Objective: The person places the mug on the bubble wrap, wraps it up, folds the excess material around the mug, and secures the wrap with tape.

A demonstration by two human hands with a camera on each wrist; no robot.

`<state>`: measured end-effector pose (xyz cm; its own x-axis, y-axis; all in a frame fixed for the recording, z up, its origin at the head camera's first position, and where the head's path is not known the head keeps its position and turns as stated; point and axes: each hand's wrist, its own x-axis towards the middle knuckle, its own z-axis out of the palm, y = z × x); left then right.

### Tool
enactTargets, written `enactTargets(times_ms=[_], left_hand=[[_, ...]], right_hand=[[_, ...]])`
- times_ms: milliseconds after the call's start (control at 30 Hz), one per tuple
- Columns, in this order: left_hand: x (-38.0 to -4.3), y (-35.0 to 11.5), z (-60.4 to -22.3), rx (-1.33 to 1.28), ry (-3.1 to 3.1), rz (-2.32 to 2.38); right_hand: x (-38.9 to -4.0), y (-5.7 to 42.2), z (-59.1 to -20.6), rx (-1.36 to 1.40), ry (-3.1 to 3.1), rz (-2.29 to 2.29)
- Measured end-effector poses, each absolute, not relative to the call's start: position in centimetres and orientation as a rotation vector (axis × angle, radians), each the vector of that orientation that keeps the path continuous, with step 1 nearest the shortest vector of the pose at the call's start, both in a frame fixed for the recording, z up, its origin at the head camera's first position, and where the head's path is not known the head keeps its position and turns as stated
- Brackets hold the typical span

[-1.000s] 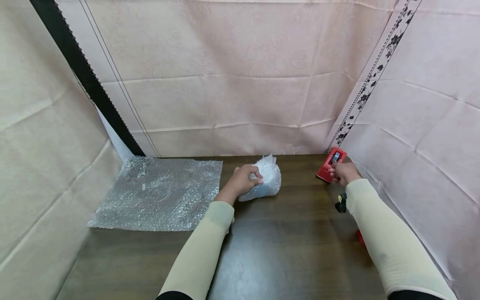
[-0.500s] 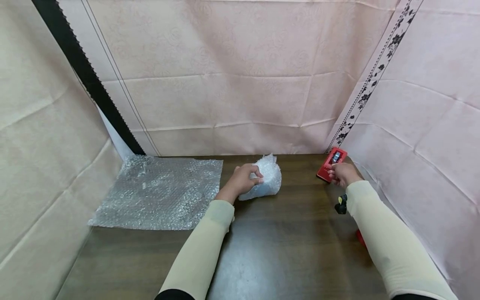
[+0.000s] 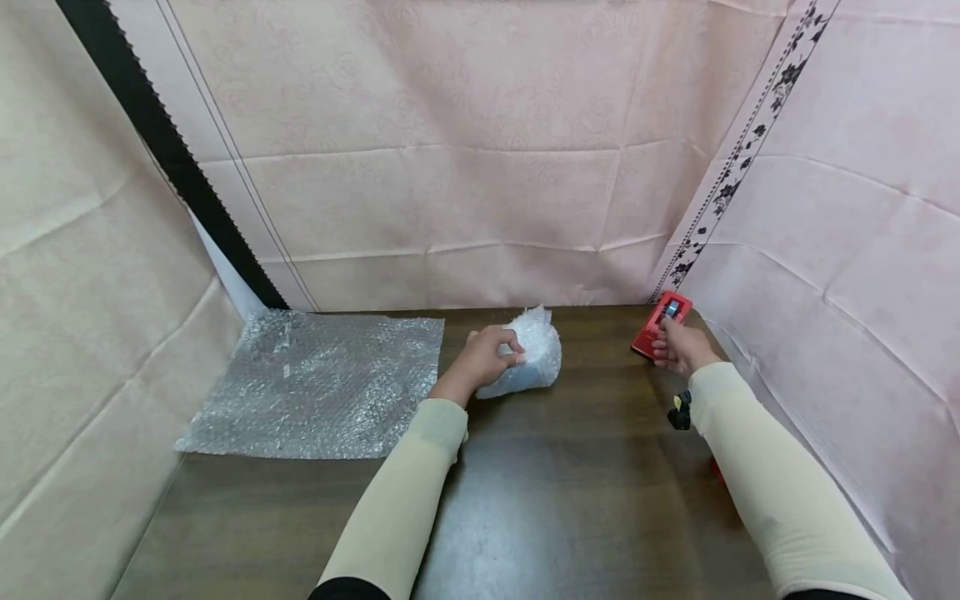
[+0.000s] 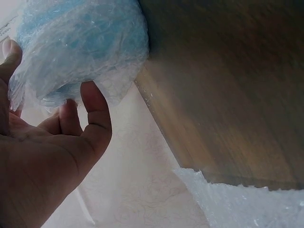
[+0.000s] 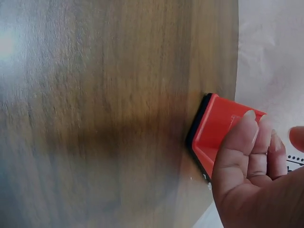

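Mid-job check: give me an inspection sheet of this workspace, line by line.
Surface: brown table, wood-grained.
Job's things: bubble-wrapped bundle, blue showing through; bubble wrap sheet spread to its left; red dispenser at far right.
Clutter: red item, mostly hidden by the right sleeve.
Hands: left hand holds the bubble-wrapped bundle; right hand at the red dispenser, grip unclear.
Cables: nothing seen.
Surroundings: pale cloth at left, far and right sides.

Bare tabletop point(image 3: 592, 467) leaves passage between the bubble-wrapped bundle point(image 3: 540, 354) and red object point(image 3: 649, 335), the cloth wall point(image 3: 465, 200) blocking behind.
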<state>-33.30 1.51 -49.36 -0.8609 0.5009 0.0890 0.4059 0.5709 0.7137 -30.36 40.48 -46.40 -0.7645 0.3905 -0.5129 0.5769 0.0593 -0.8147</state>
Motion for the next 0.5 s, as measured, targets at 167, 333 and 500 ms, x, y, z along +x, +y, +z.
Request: enactTargets(times_ms=[167,333,500], left_hand=[[-33.3,1.6,-49.4,0.757,2.68,1.155],[-33.2,1.6,-49.2,0.751,2.671,1.142],[-33.1,1.6,-49.2,0.742,2.663,1.145]], right_hand=[[-30.3,40.3,-47.7,0.987,2.152,-1.826],[-30.3,40.1,-49.6,0.993,2.228,-1.793],[-30.2,39.0,-50.3,1.016,2.394,-1.671]])
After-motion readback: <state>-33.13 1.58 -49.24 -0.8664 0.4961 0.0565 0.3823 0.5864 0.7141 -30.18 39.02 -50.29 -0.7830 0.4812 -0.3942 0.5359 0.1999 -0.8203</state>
